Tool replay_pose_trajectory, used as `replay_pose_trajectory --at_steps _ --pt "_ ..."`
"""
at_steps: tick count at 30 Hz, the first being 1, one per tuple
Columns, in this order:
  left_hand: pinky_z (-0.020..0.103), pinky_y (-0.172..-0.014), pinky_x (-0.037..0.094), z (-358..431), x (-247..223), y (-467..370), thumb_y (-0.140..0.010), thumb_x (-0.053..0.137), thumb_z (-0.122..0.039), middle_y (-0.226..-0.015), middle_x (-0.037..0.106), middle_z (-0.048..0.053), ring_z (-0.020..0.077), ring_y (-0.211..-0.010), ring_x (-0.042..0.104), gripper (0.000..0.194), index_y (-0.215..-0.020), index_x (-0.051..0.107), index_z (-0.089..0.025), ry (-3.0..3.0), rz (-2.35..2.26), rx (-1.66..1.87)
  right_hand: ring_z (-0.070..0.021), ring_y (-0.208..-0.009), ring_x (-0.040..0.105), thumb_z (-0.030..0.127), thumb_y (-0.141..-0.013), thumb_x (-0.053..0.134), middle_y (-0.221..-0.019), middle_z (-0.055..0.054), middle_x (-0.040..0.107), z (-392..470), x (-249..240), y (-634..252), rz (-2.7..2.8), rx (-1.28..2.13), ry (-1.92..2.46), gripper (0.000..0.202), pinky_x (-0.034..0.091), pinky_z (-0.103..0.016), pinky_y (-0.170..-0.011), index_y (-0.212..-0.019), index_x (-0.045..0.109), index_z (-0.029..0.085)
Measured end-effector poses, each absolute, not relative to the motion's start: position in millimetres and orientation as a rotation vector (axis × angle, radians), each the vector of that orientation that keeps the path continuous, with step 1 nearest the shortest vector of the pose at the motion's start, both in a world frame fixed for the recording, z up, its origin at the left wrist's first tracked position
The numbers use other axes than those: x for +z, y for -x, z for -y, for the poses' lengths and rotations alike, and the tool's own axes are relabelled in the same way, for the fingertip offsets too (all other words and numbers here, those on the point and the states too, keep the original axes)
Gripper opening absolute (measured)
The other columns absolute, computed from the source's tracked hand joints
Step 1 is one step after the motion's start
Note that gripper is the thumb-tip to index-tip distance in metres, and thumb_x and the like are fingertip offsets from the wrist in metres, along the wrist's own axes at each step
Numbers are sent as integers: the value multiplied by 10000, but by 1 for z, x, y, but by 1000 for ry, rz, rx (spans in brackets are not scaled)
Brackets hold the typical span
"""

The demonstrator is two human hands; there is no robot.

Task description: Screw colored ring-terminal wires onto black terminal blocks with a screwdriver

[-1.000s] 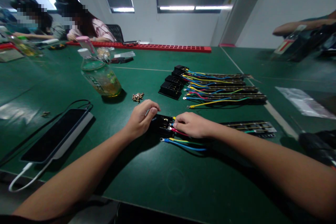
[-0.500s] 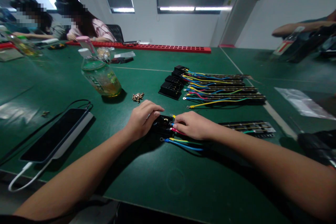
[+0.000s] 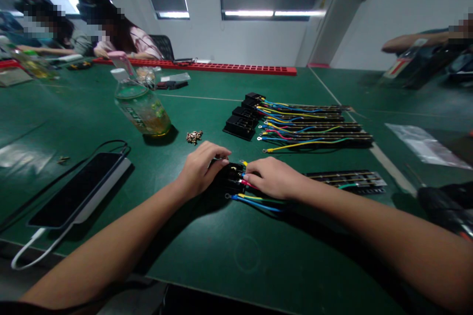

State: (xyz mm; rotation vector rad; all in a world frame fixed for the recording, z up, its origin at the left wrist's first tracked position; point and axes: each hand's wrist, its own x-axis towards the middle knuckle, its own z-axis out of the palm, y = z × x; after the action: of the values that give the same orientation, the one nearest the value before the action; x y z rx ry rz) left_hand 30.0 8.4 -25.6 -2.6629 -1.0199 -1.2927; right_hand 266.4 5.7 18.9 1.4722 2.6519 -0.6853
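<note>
A black terminal block (image 3: 231, 184) lies on the green table between my two hands. My left hand (image 3: 201, 167) curls over its far left side, with thumb and fingertips nearly together; a small coppery thing, like a screw from the pile, shows between them. My right hand (image 3: 273, 176) is closed at the block's right edge on wires; a red wire (image 3: 249, 184) and a blue end show at its fingertips. Below it, loose blue wires (image 3: 258, 203) with ring terminals lie beside the block. A pile of small coppery screws (image 3: 194, 137) sits beyond my left hand.
Finished-looking black blocks (image 3: 239, 125) wired to long black strips (image 3: 332, 140) lie behind my right hand. Another strip (image 3: 347, 180) extends right. At left are a drink bottle (image 3: 144, 113) and a phone (image 3: 79, 189) with a cable. Other people sit across the table.
My left fingertips have opened slightly and lifted a little from the block, so the small coppery thing now shows. My right hand stays at the wires.
</note>
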Motion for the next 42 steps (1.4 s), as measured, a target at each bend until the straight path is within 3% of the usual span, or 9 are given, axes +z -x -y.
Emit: replay_pose_trajectory --at_steps 11,21,27,42 --pt "311 -816 552 -10 -25 -29 -1035 559 -180 -985 710 58 173 -896 645 145 -1093 692 -189 2697 874 -1262 -190 -848 630 360 -999 520 -981 -88 753 -9 18 -268 -2729 -683 -1388 281 357 -291 -732 -919 731 192" --pt "323 -839 555 -9 -26 -31 -1036 538 -151 -1010 721 70 180 -928 649 187 -1135 695 -178 2718 885 -1211 -122 -705 524 287 -973 542 -784 -22 661 -15 13 -273 -2766 -957 -1331 252 321 -256 -667 -791 666 164" --pt "338 -852 563 -8 -27 -31 -1035 555 -168 -992 735 72 190 -923 662 181 -1189 648 -157 2714 913 -1176 -122 -724 531 290 -956 592 -809 -20 663 -17 13 -274 -2743 -1001 -1346 201 335 -251 -675 -849 697 155" --pt "308 -828 579 -5 -25 -33 -1014 604 -200 -959 747 51 184 -916 688 89 -1068 670 -177 2729 1017 -1178 -118 -730 515 258 -972 594 -836 -22 668 -19 18 -275 -2725 -1094 -1351 181 333 -247 -690 -896 707 140"
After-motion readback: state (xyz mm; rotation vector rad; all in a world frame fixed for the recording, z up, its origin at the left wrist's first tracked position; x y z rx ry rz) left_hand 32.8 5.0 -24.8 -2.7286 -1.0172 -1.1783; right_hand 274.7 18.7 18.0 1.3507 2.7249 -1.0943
